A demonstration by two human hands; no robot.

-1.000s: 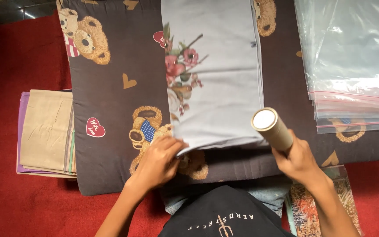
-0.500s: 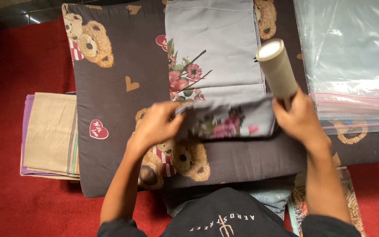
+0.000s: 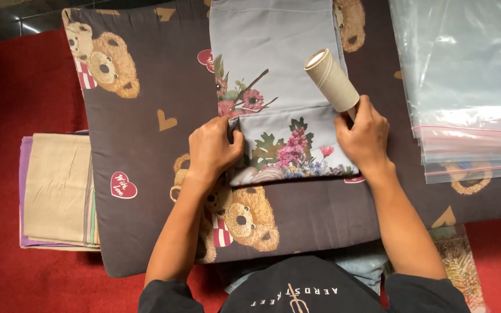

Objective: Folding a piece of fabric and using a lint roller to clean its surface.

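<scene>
A grey cloth with a flower print [image 3: 273, 75] lies on a dark brown cushion with teddy bears and hearts [image 3: 146, 150]. Its near end is folded up over the rest, showing more flowers. My left hand [image 3: 213, 148] pinches the left edge of that fold. My right hand [image 3: 363, 136] presses on the fold's right edge and also grips the handle of a lint roller with a tan paper roll [image 3: 331, 80], which sticks up and away from me.
A stack of clear zip bags [image 3: 465, 87] lies on the cushion at the right. Folded beige and purple cloths [image 3: 59, 188] sit on the red carpet [image 3: 13, 116] at the left. Another patterned cloth [image 3: 462, 264] shows at the lower right.
Both hands lifted the cloth's near edge and carried it away from me, folding it over. The roller moved along with the right hand.
</scene>
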